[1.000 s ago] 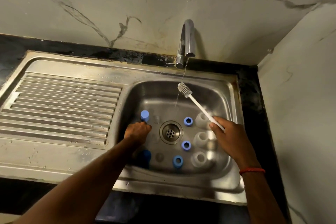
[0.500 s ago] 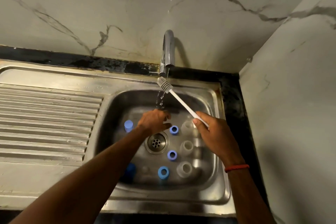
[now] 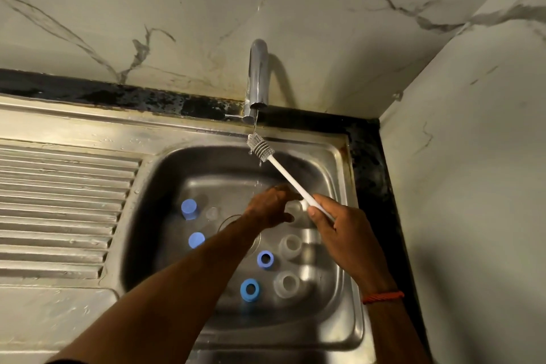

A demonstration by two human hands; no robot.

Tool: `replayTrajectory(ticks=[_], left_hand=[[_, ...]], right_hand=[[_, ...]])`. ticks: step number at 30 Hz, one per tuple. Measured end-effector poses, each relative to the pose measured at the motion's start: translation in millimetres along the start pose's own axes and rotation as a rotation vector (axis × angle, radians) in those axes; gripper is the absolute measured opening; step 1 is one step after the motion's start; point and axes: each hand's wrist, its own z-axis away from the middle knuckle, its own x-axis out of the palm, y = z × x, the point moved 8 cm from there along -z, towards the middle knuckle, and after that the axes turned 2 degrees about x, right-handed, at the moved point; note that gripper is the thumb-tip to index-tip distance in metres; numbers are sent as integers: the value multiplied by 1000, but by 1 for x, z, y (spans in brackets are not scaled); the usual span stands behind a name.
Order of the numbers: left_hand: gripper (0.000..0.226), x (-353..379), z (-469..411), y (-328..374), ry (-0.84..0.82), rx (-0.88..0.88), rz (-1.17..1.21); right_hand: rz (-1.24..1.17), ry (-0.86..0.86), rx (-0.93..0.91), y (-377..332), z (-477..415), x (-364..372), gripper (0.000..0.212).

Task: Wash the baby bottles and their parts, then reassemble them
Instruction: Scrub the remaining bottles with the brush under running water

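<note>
Steel sink [image 3: 310, 142]: every part is in the basin, and the tap [image 3: 258, 77] is running a thin trickle.
Left hand [image 3: 270, 207]: a second ago it was over by the blue caps [image 3: 188, 208]. Now it's crossed to the far clear bottle [image 3: 294, 208], with fingers above it and thumb below. It's too blurry to tell if the grip has closed.
Right hand [image 3: 344, 229]: barely moved. Its fingers are wrapped round the handle of the bottle brush [image 3: 283, 177], and the bristles are under the spout.
Bottle spot: between the left fingertips and the right thumb, touching distance from both.
Other bits: two more clear bottles [image 3: 291, 245] and two blue rings [image 3: 265, 259] sit on the wrist side of both hands.
What it means: my guess is the bottle's about to get lifted for scrubbing. Washing has barely started, so reassembly is a long way off.
</note>
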Motion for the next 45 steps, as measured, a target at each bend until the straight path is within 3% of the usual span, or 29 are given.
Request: replayTrajectory(ticks=[8, 13, 17, 20, 25, 35, 40, 45], left_hand=[[54, -21, 11, -2, 159, -13, 202], [45, -72, 41, -35, 376, -213, 609], [39, -100, 71, -52, 470, -255, 914], [39, -120, 94, -58, 516, -267, 992], [44, -151, 119, -54, 536, -149, 850], [49, -202, 154, -31, 457, 9, 149], [67, -201, 167, -40, 366, 21, 100], [88, -211, 184, -49, 487, 23, 232]], right_hand=[[-14, -6, 4, -8, -5, -5, 37], [-25, 39, -2, -21, -9, -13, 36], [-34, 54, 0, -27, -2, -28, 35], [22, 12, -18, -32, 6, -42, 33], [193, -134, -3, -40, 17, -51, 30], [480, -56, -36, -80, 31, -52, 34], [430, -73, -34, -89, 44, -44, 38], [321, -34, -26, -94, 53, -35, 35]])
